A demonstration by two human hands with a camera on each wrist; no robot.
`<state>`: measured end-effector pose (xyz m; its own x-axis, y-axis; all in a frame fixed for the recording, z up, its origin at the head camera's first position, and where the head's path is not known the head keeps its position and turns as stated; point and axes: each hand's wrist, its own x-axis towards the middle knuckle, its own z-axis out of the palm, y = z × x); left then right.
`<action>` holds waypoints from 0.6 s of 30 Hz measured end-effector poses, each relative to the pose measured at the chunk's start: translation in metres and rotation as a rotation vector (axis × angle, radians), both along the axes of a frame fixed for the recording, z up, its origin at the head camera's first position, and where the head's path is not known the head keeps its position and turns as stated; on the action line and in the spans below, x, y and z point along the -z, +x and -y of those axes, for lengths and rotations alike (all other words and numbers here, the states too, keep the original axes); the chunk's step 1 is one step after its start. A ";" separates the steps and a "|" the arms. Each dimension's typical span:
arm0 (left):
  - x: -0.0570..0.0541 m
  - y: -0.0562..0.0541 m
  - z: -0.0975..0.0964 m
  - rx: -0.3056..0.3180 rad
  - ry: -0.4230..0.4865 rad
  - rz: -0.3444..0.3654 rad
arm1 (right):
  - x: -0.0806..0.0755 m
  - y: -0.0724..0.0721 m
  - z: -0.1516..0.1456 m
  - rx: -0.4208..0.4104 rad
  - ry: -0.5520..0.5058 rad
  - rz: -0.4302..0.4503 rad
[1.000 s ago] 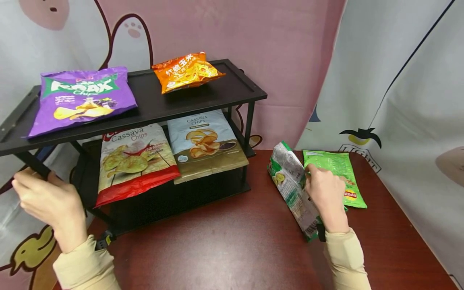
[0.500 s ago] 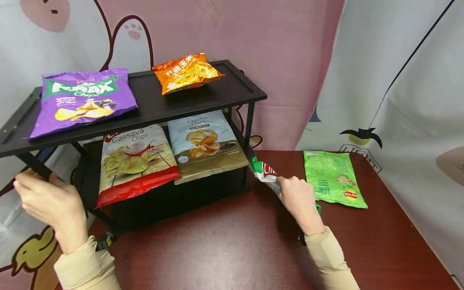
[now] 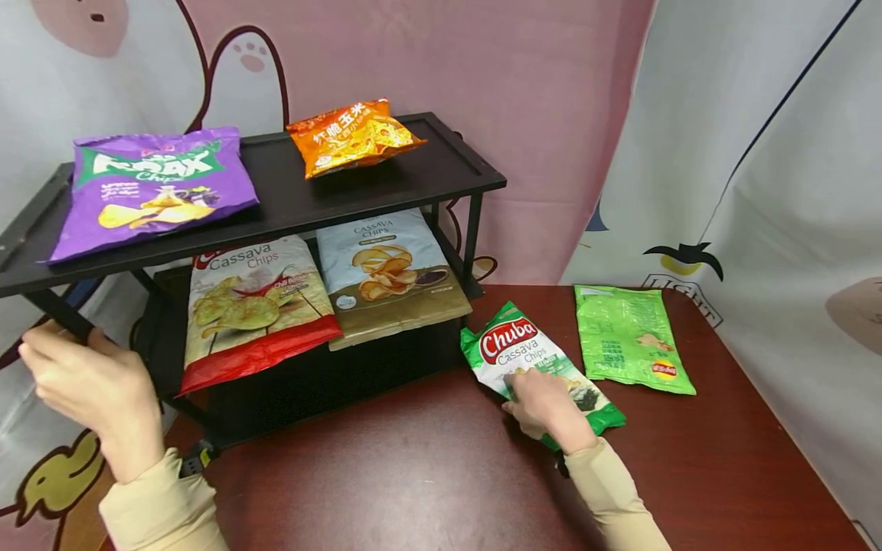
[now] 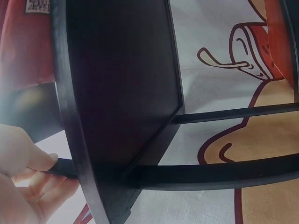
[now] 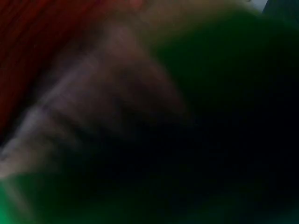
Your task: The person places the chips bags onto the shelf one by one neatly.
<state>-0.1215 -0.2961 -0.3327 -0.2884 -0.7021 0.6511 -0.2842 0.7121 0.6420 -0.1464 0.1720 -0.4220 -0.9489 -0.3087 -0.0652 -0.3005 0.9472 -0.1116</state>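
Observation:
My left hand (image 3: 96,386) grips a black post at the left end of the two-tier rack (image 3: 276,180). In the left wrist view, the thumb and fingers close round that post (image 4: 64,168). With my right hand (image 3: 547,405) I hold a green and white bag of Chuba cassava chips (image 3: 510,342) by its near left edge. Its printed front faces up, tilted, over the table right of the rack. The right wrist view is dark and blurred, filled mostly by the bag's green underside.
A purple chip bag (image 3: 155,191) and a small orange snack bag (image 3: 354,138) lie on the rack's top. Below are a red-and-cream cassava bag (image 3: 258,298) and a grey-and-gold one (image 3: 389,275). A bright green bag (image 3: 630,337) lies on the brown table (image 3: 386,474), far right.
My right hand has moved left with the Chuba bag, away from the bright green bag, and turned it so its printed front faces up. The left hand stays on the post.

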 end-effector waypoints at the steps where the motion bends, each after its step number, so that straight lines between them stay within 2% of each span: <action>1: 0.000 0.000 0.000 -0.002 0.003 -0.001 | -0.001 0.000 -0.001 -0.017 -0.017 0.082; 4: 0.000 0.001 0.000 0.000 0.005 -0.002 | -0.007 -0.003 -0.006 -0.046 -0.065 0.255; 6: 0.000 0.001 0.000 0.001 0.002 -0.006 | -0.011 -0.007 -0.012 -0.028 -0.093 0.297; 9: 0.000 0.001 -0.001 0.000 0.008 -0.008 | -0.014 -0.019 -0.024 0.034 -0.114 0.258; 12: -0.001 0.001 -0.002 0.000 0.011 -0.005 | -0.008 -0.033 -0.039 0.107 -0.138 0.162; 16: -0.001 0.001 -0.002 0.001 0.002 0.000 | 0.012 -0.046 -0.053 0.166 -0.200 0.049; 18: -0.002 0.002 -0.003 0.002 -0.004 -0.001 | 0.025 -0.050 -0.057 0.178 -0.225 0.040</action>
